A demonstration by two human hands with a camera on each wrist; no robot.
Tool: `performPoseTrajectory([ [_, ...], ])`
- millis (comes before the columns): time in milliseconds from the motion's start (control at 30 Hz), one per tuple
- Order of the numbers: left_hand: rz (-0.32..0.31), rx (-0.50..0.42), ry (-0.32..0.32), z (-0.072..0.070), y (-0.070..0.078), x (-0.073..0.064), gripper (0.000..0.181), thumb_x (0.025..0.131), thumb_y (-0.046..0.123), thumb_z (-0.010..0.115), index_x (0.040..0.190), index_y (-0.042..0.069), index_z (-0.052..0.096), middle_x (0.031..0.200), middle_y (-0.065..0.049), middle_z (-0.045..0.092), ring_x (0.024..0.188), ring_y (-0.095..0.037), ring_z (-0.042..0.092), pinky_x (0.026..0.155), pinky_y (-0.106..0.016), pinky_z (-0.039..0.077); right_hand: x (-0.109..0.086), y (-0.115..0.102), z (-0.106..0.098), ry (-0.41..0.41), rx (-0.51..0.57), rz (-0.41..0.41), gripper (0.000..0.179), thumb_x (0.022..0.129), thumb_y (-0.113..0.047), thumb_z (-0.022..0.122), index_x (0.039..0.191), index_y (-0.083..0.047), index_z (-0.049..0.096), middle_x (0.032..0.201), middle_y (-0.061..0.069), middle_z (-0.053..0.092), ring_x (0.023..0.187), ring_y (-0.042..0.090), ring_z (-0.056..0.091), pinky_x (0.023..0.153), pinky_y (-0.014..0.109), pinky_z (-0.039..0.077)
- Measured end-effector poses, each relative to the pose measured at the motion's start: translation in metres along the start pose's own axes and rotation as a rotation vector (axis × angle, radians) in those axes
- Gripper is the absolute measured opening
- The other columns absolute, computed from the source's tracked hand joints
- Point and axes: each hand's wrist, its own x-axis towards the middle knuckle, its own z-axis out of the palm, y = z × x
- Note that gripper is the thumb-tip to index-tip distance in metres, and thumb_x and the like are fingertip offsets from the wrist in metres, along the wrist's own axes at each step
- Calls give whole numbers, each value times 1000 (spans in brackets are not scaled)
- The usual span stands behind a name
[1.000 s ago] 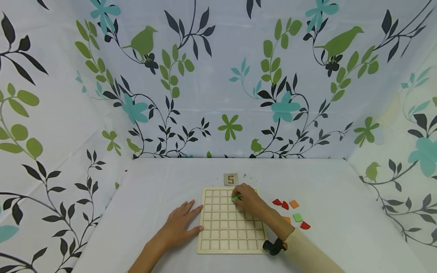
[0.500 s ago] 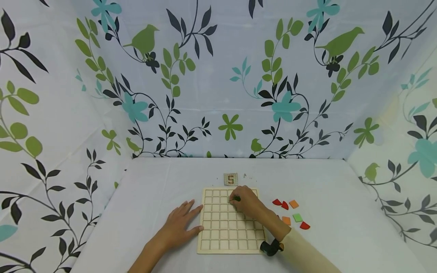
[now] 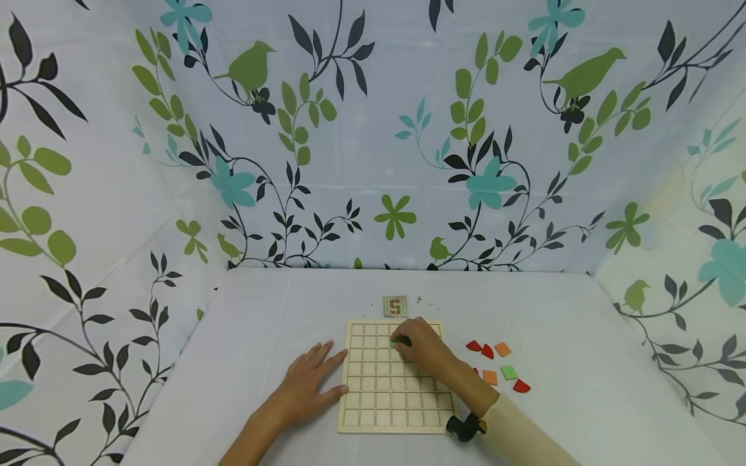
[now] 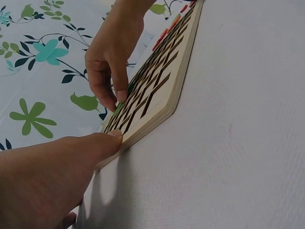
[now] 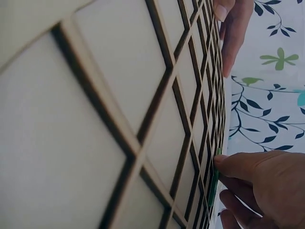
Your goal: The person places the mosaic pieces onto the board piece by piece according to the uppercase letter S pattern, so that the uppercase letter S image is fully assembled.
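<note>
Right hand [image 3: 419, 344] pinches the green tile [image 5: 214, 186] at the board's [image 3: 383, 384] far rows, seating unclear, tile left of its knuckles; left hand [image 3: 309, 380], farther from it, lies spread against the left edge.

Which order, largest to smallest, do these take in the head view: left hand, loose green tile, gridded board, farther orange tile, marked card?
1. Gridded board
2. Left hand
3. Marked card
4. Loose green tile and farther orange tile: too alike to rank
</note>
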Motion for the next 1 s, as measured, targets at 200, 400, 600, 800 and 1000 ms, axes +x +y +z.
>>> performPoseTrajectory([
  [200,4,0,2,0,0,0,72,100,60,63,162,26,46,172,-13,32,160,-42,23,124,-71,20,-2,2,0,10,-35,-53,14,96,-4,76,110,-5,76,117,10,71,109,30,62,91,48,56],
  [400,16,6,14,1,-1,1,71,101,61,62,161,26,47,172,-14,33,160,-42,24,124,-71,20,-8,3,-12,-6,-34,-31,19,97,-6,76,116,-6,74,119,9,66,112,29,60,95,51,54],
  [600,24,12,22,3,-2,2,71,100,60,63,161,26,47,171,-14,34,159,-43,25,123,-71,22,-15,12,-34,1,13,115,23,100,-10,73,123,-6,73,122,8,65,118,30,62,99,50,56],
  [800,7,20,10,4,-4,3,72,100,60,63,162,28,45,172,-12,31,160,-41,23,125,-69,20,-28,31,-59,-30,-8,234,36,100,-14,74,135,-8,67,130,12,63,118,32,63,98,50,56],
  [1000,-2,10,5,4,-2,3,71,100,59,64,161,28,46,172,-12,31,161,-41,23,125,-69,20,-43,43,-80,-77,-125,311,41,97,-6,75,136,-6,66,137,18,60,126,39,58,107,57,51],
])
